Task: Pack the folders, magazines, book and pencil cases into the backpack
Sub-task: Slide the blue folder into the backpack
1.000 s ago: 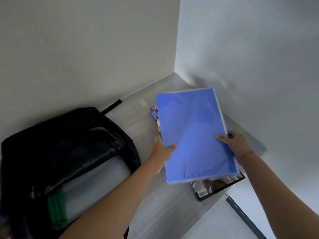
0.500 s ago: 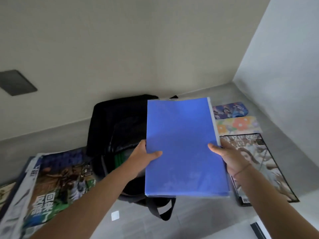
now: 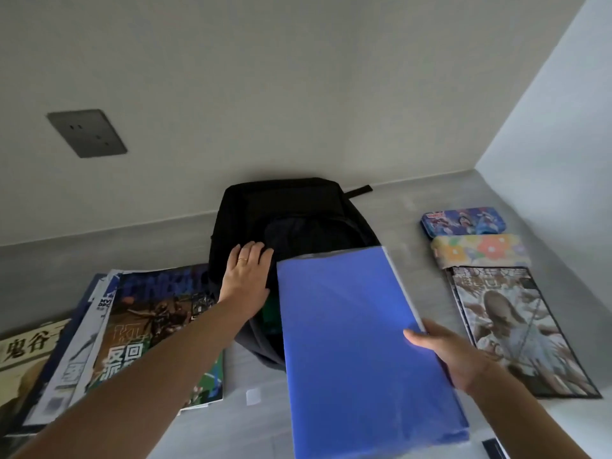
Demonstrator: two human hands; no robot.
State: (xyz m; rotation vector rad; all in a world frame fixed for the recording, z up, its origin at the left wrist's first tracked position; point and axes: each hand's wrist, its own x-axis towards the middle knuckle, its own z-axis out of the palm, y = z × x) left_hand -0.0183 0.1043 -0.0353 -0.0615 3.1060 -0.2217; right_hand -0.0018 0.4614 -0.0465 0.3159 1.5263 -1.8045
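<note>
A black backpack (image 3: 291, 207) lies open against the back wall, something green showing in its mouth. My right hand (image 3: 453, 354) grips the right edge of a blue folder (image 3: 351, 329), whose far end points at the backpack's opening. My left hand (image 3: 246, 271) rests with fingers spread on the backpack's left rim. A stack of magazines (image 3: 149, 323) lies to the left, with a book (image 3: 23, 352) at the far left. To the right lie a blue pencil case (image 3: 463, 221), a flowered pencil case (image 3: 480, 251) and another magazine (image 3: 516, 329).
The grey table (image 3: 407, 213) ends at walls behind and on the right. A dark wall socket (image 3: 86, 133) sits on the back wall at upper left. A small white tag (image 3: 253, 396) lies on the table near the magazines.
My left hand has let go of the blue folder and moved onto the backpack's rim. The right hand alone now carries the folder, lower and closer to the opening.
</note>
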